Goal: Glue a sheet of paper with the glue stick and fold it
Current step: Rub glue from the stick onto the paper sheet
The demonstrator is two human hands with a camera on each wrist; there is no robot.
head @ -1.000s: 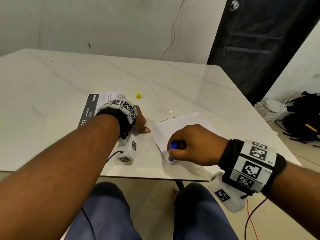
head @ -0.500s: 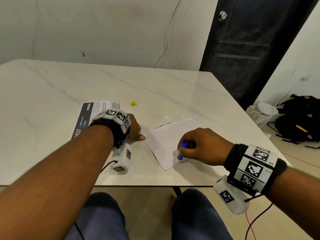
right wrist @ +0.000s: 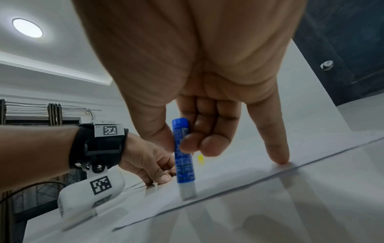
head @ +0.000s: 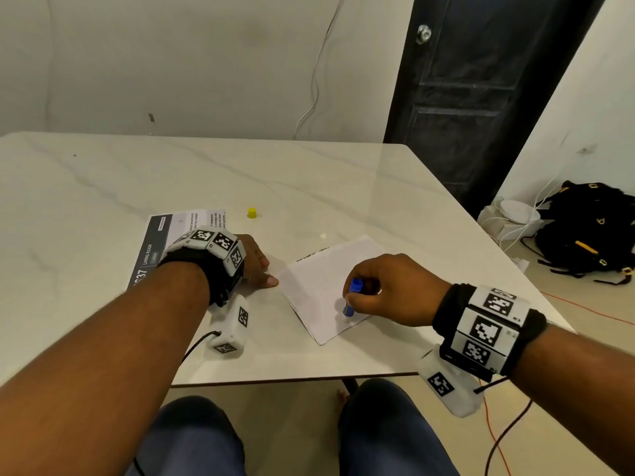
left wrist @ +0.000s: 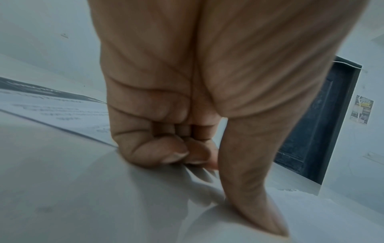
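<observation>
A white sheet of paper [head: 323, 280] lies on the marble table [head: 309, 187], near its front edge. My right hand [head: 352, 298] pinches a blue glue stick [head: 351, 302] between thumb and fingers. The stick stands upright with its tip on the sheet close to the near right edge. In the right wrist view the glue stick [right wrist: 184, 156] meets the paper [right wrist: 228, 180], and my little finger [right wrist: 276, 148] touches the sheet. My left hand [head: 261, 266] rests beside the sheet's left corner, fingers curled under. Its thumb [left wrist: 259, 205] presses down at the paper's corner [left wrist: 322, 213].
A yellow cap [head: 252, 213] stands on the table beyond my left hand. A printed sheet with a dark band [head: 154, 245] lies under my left wrist. A dark door [head: 481, 97] and a black bag [head: 591, 228] on the floor are to the right.
My right hand has slid the glue stick from the sheet's near corner a short way along its near right edge. The left hand has stayed put.
</observation>
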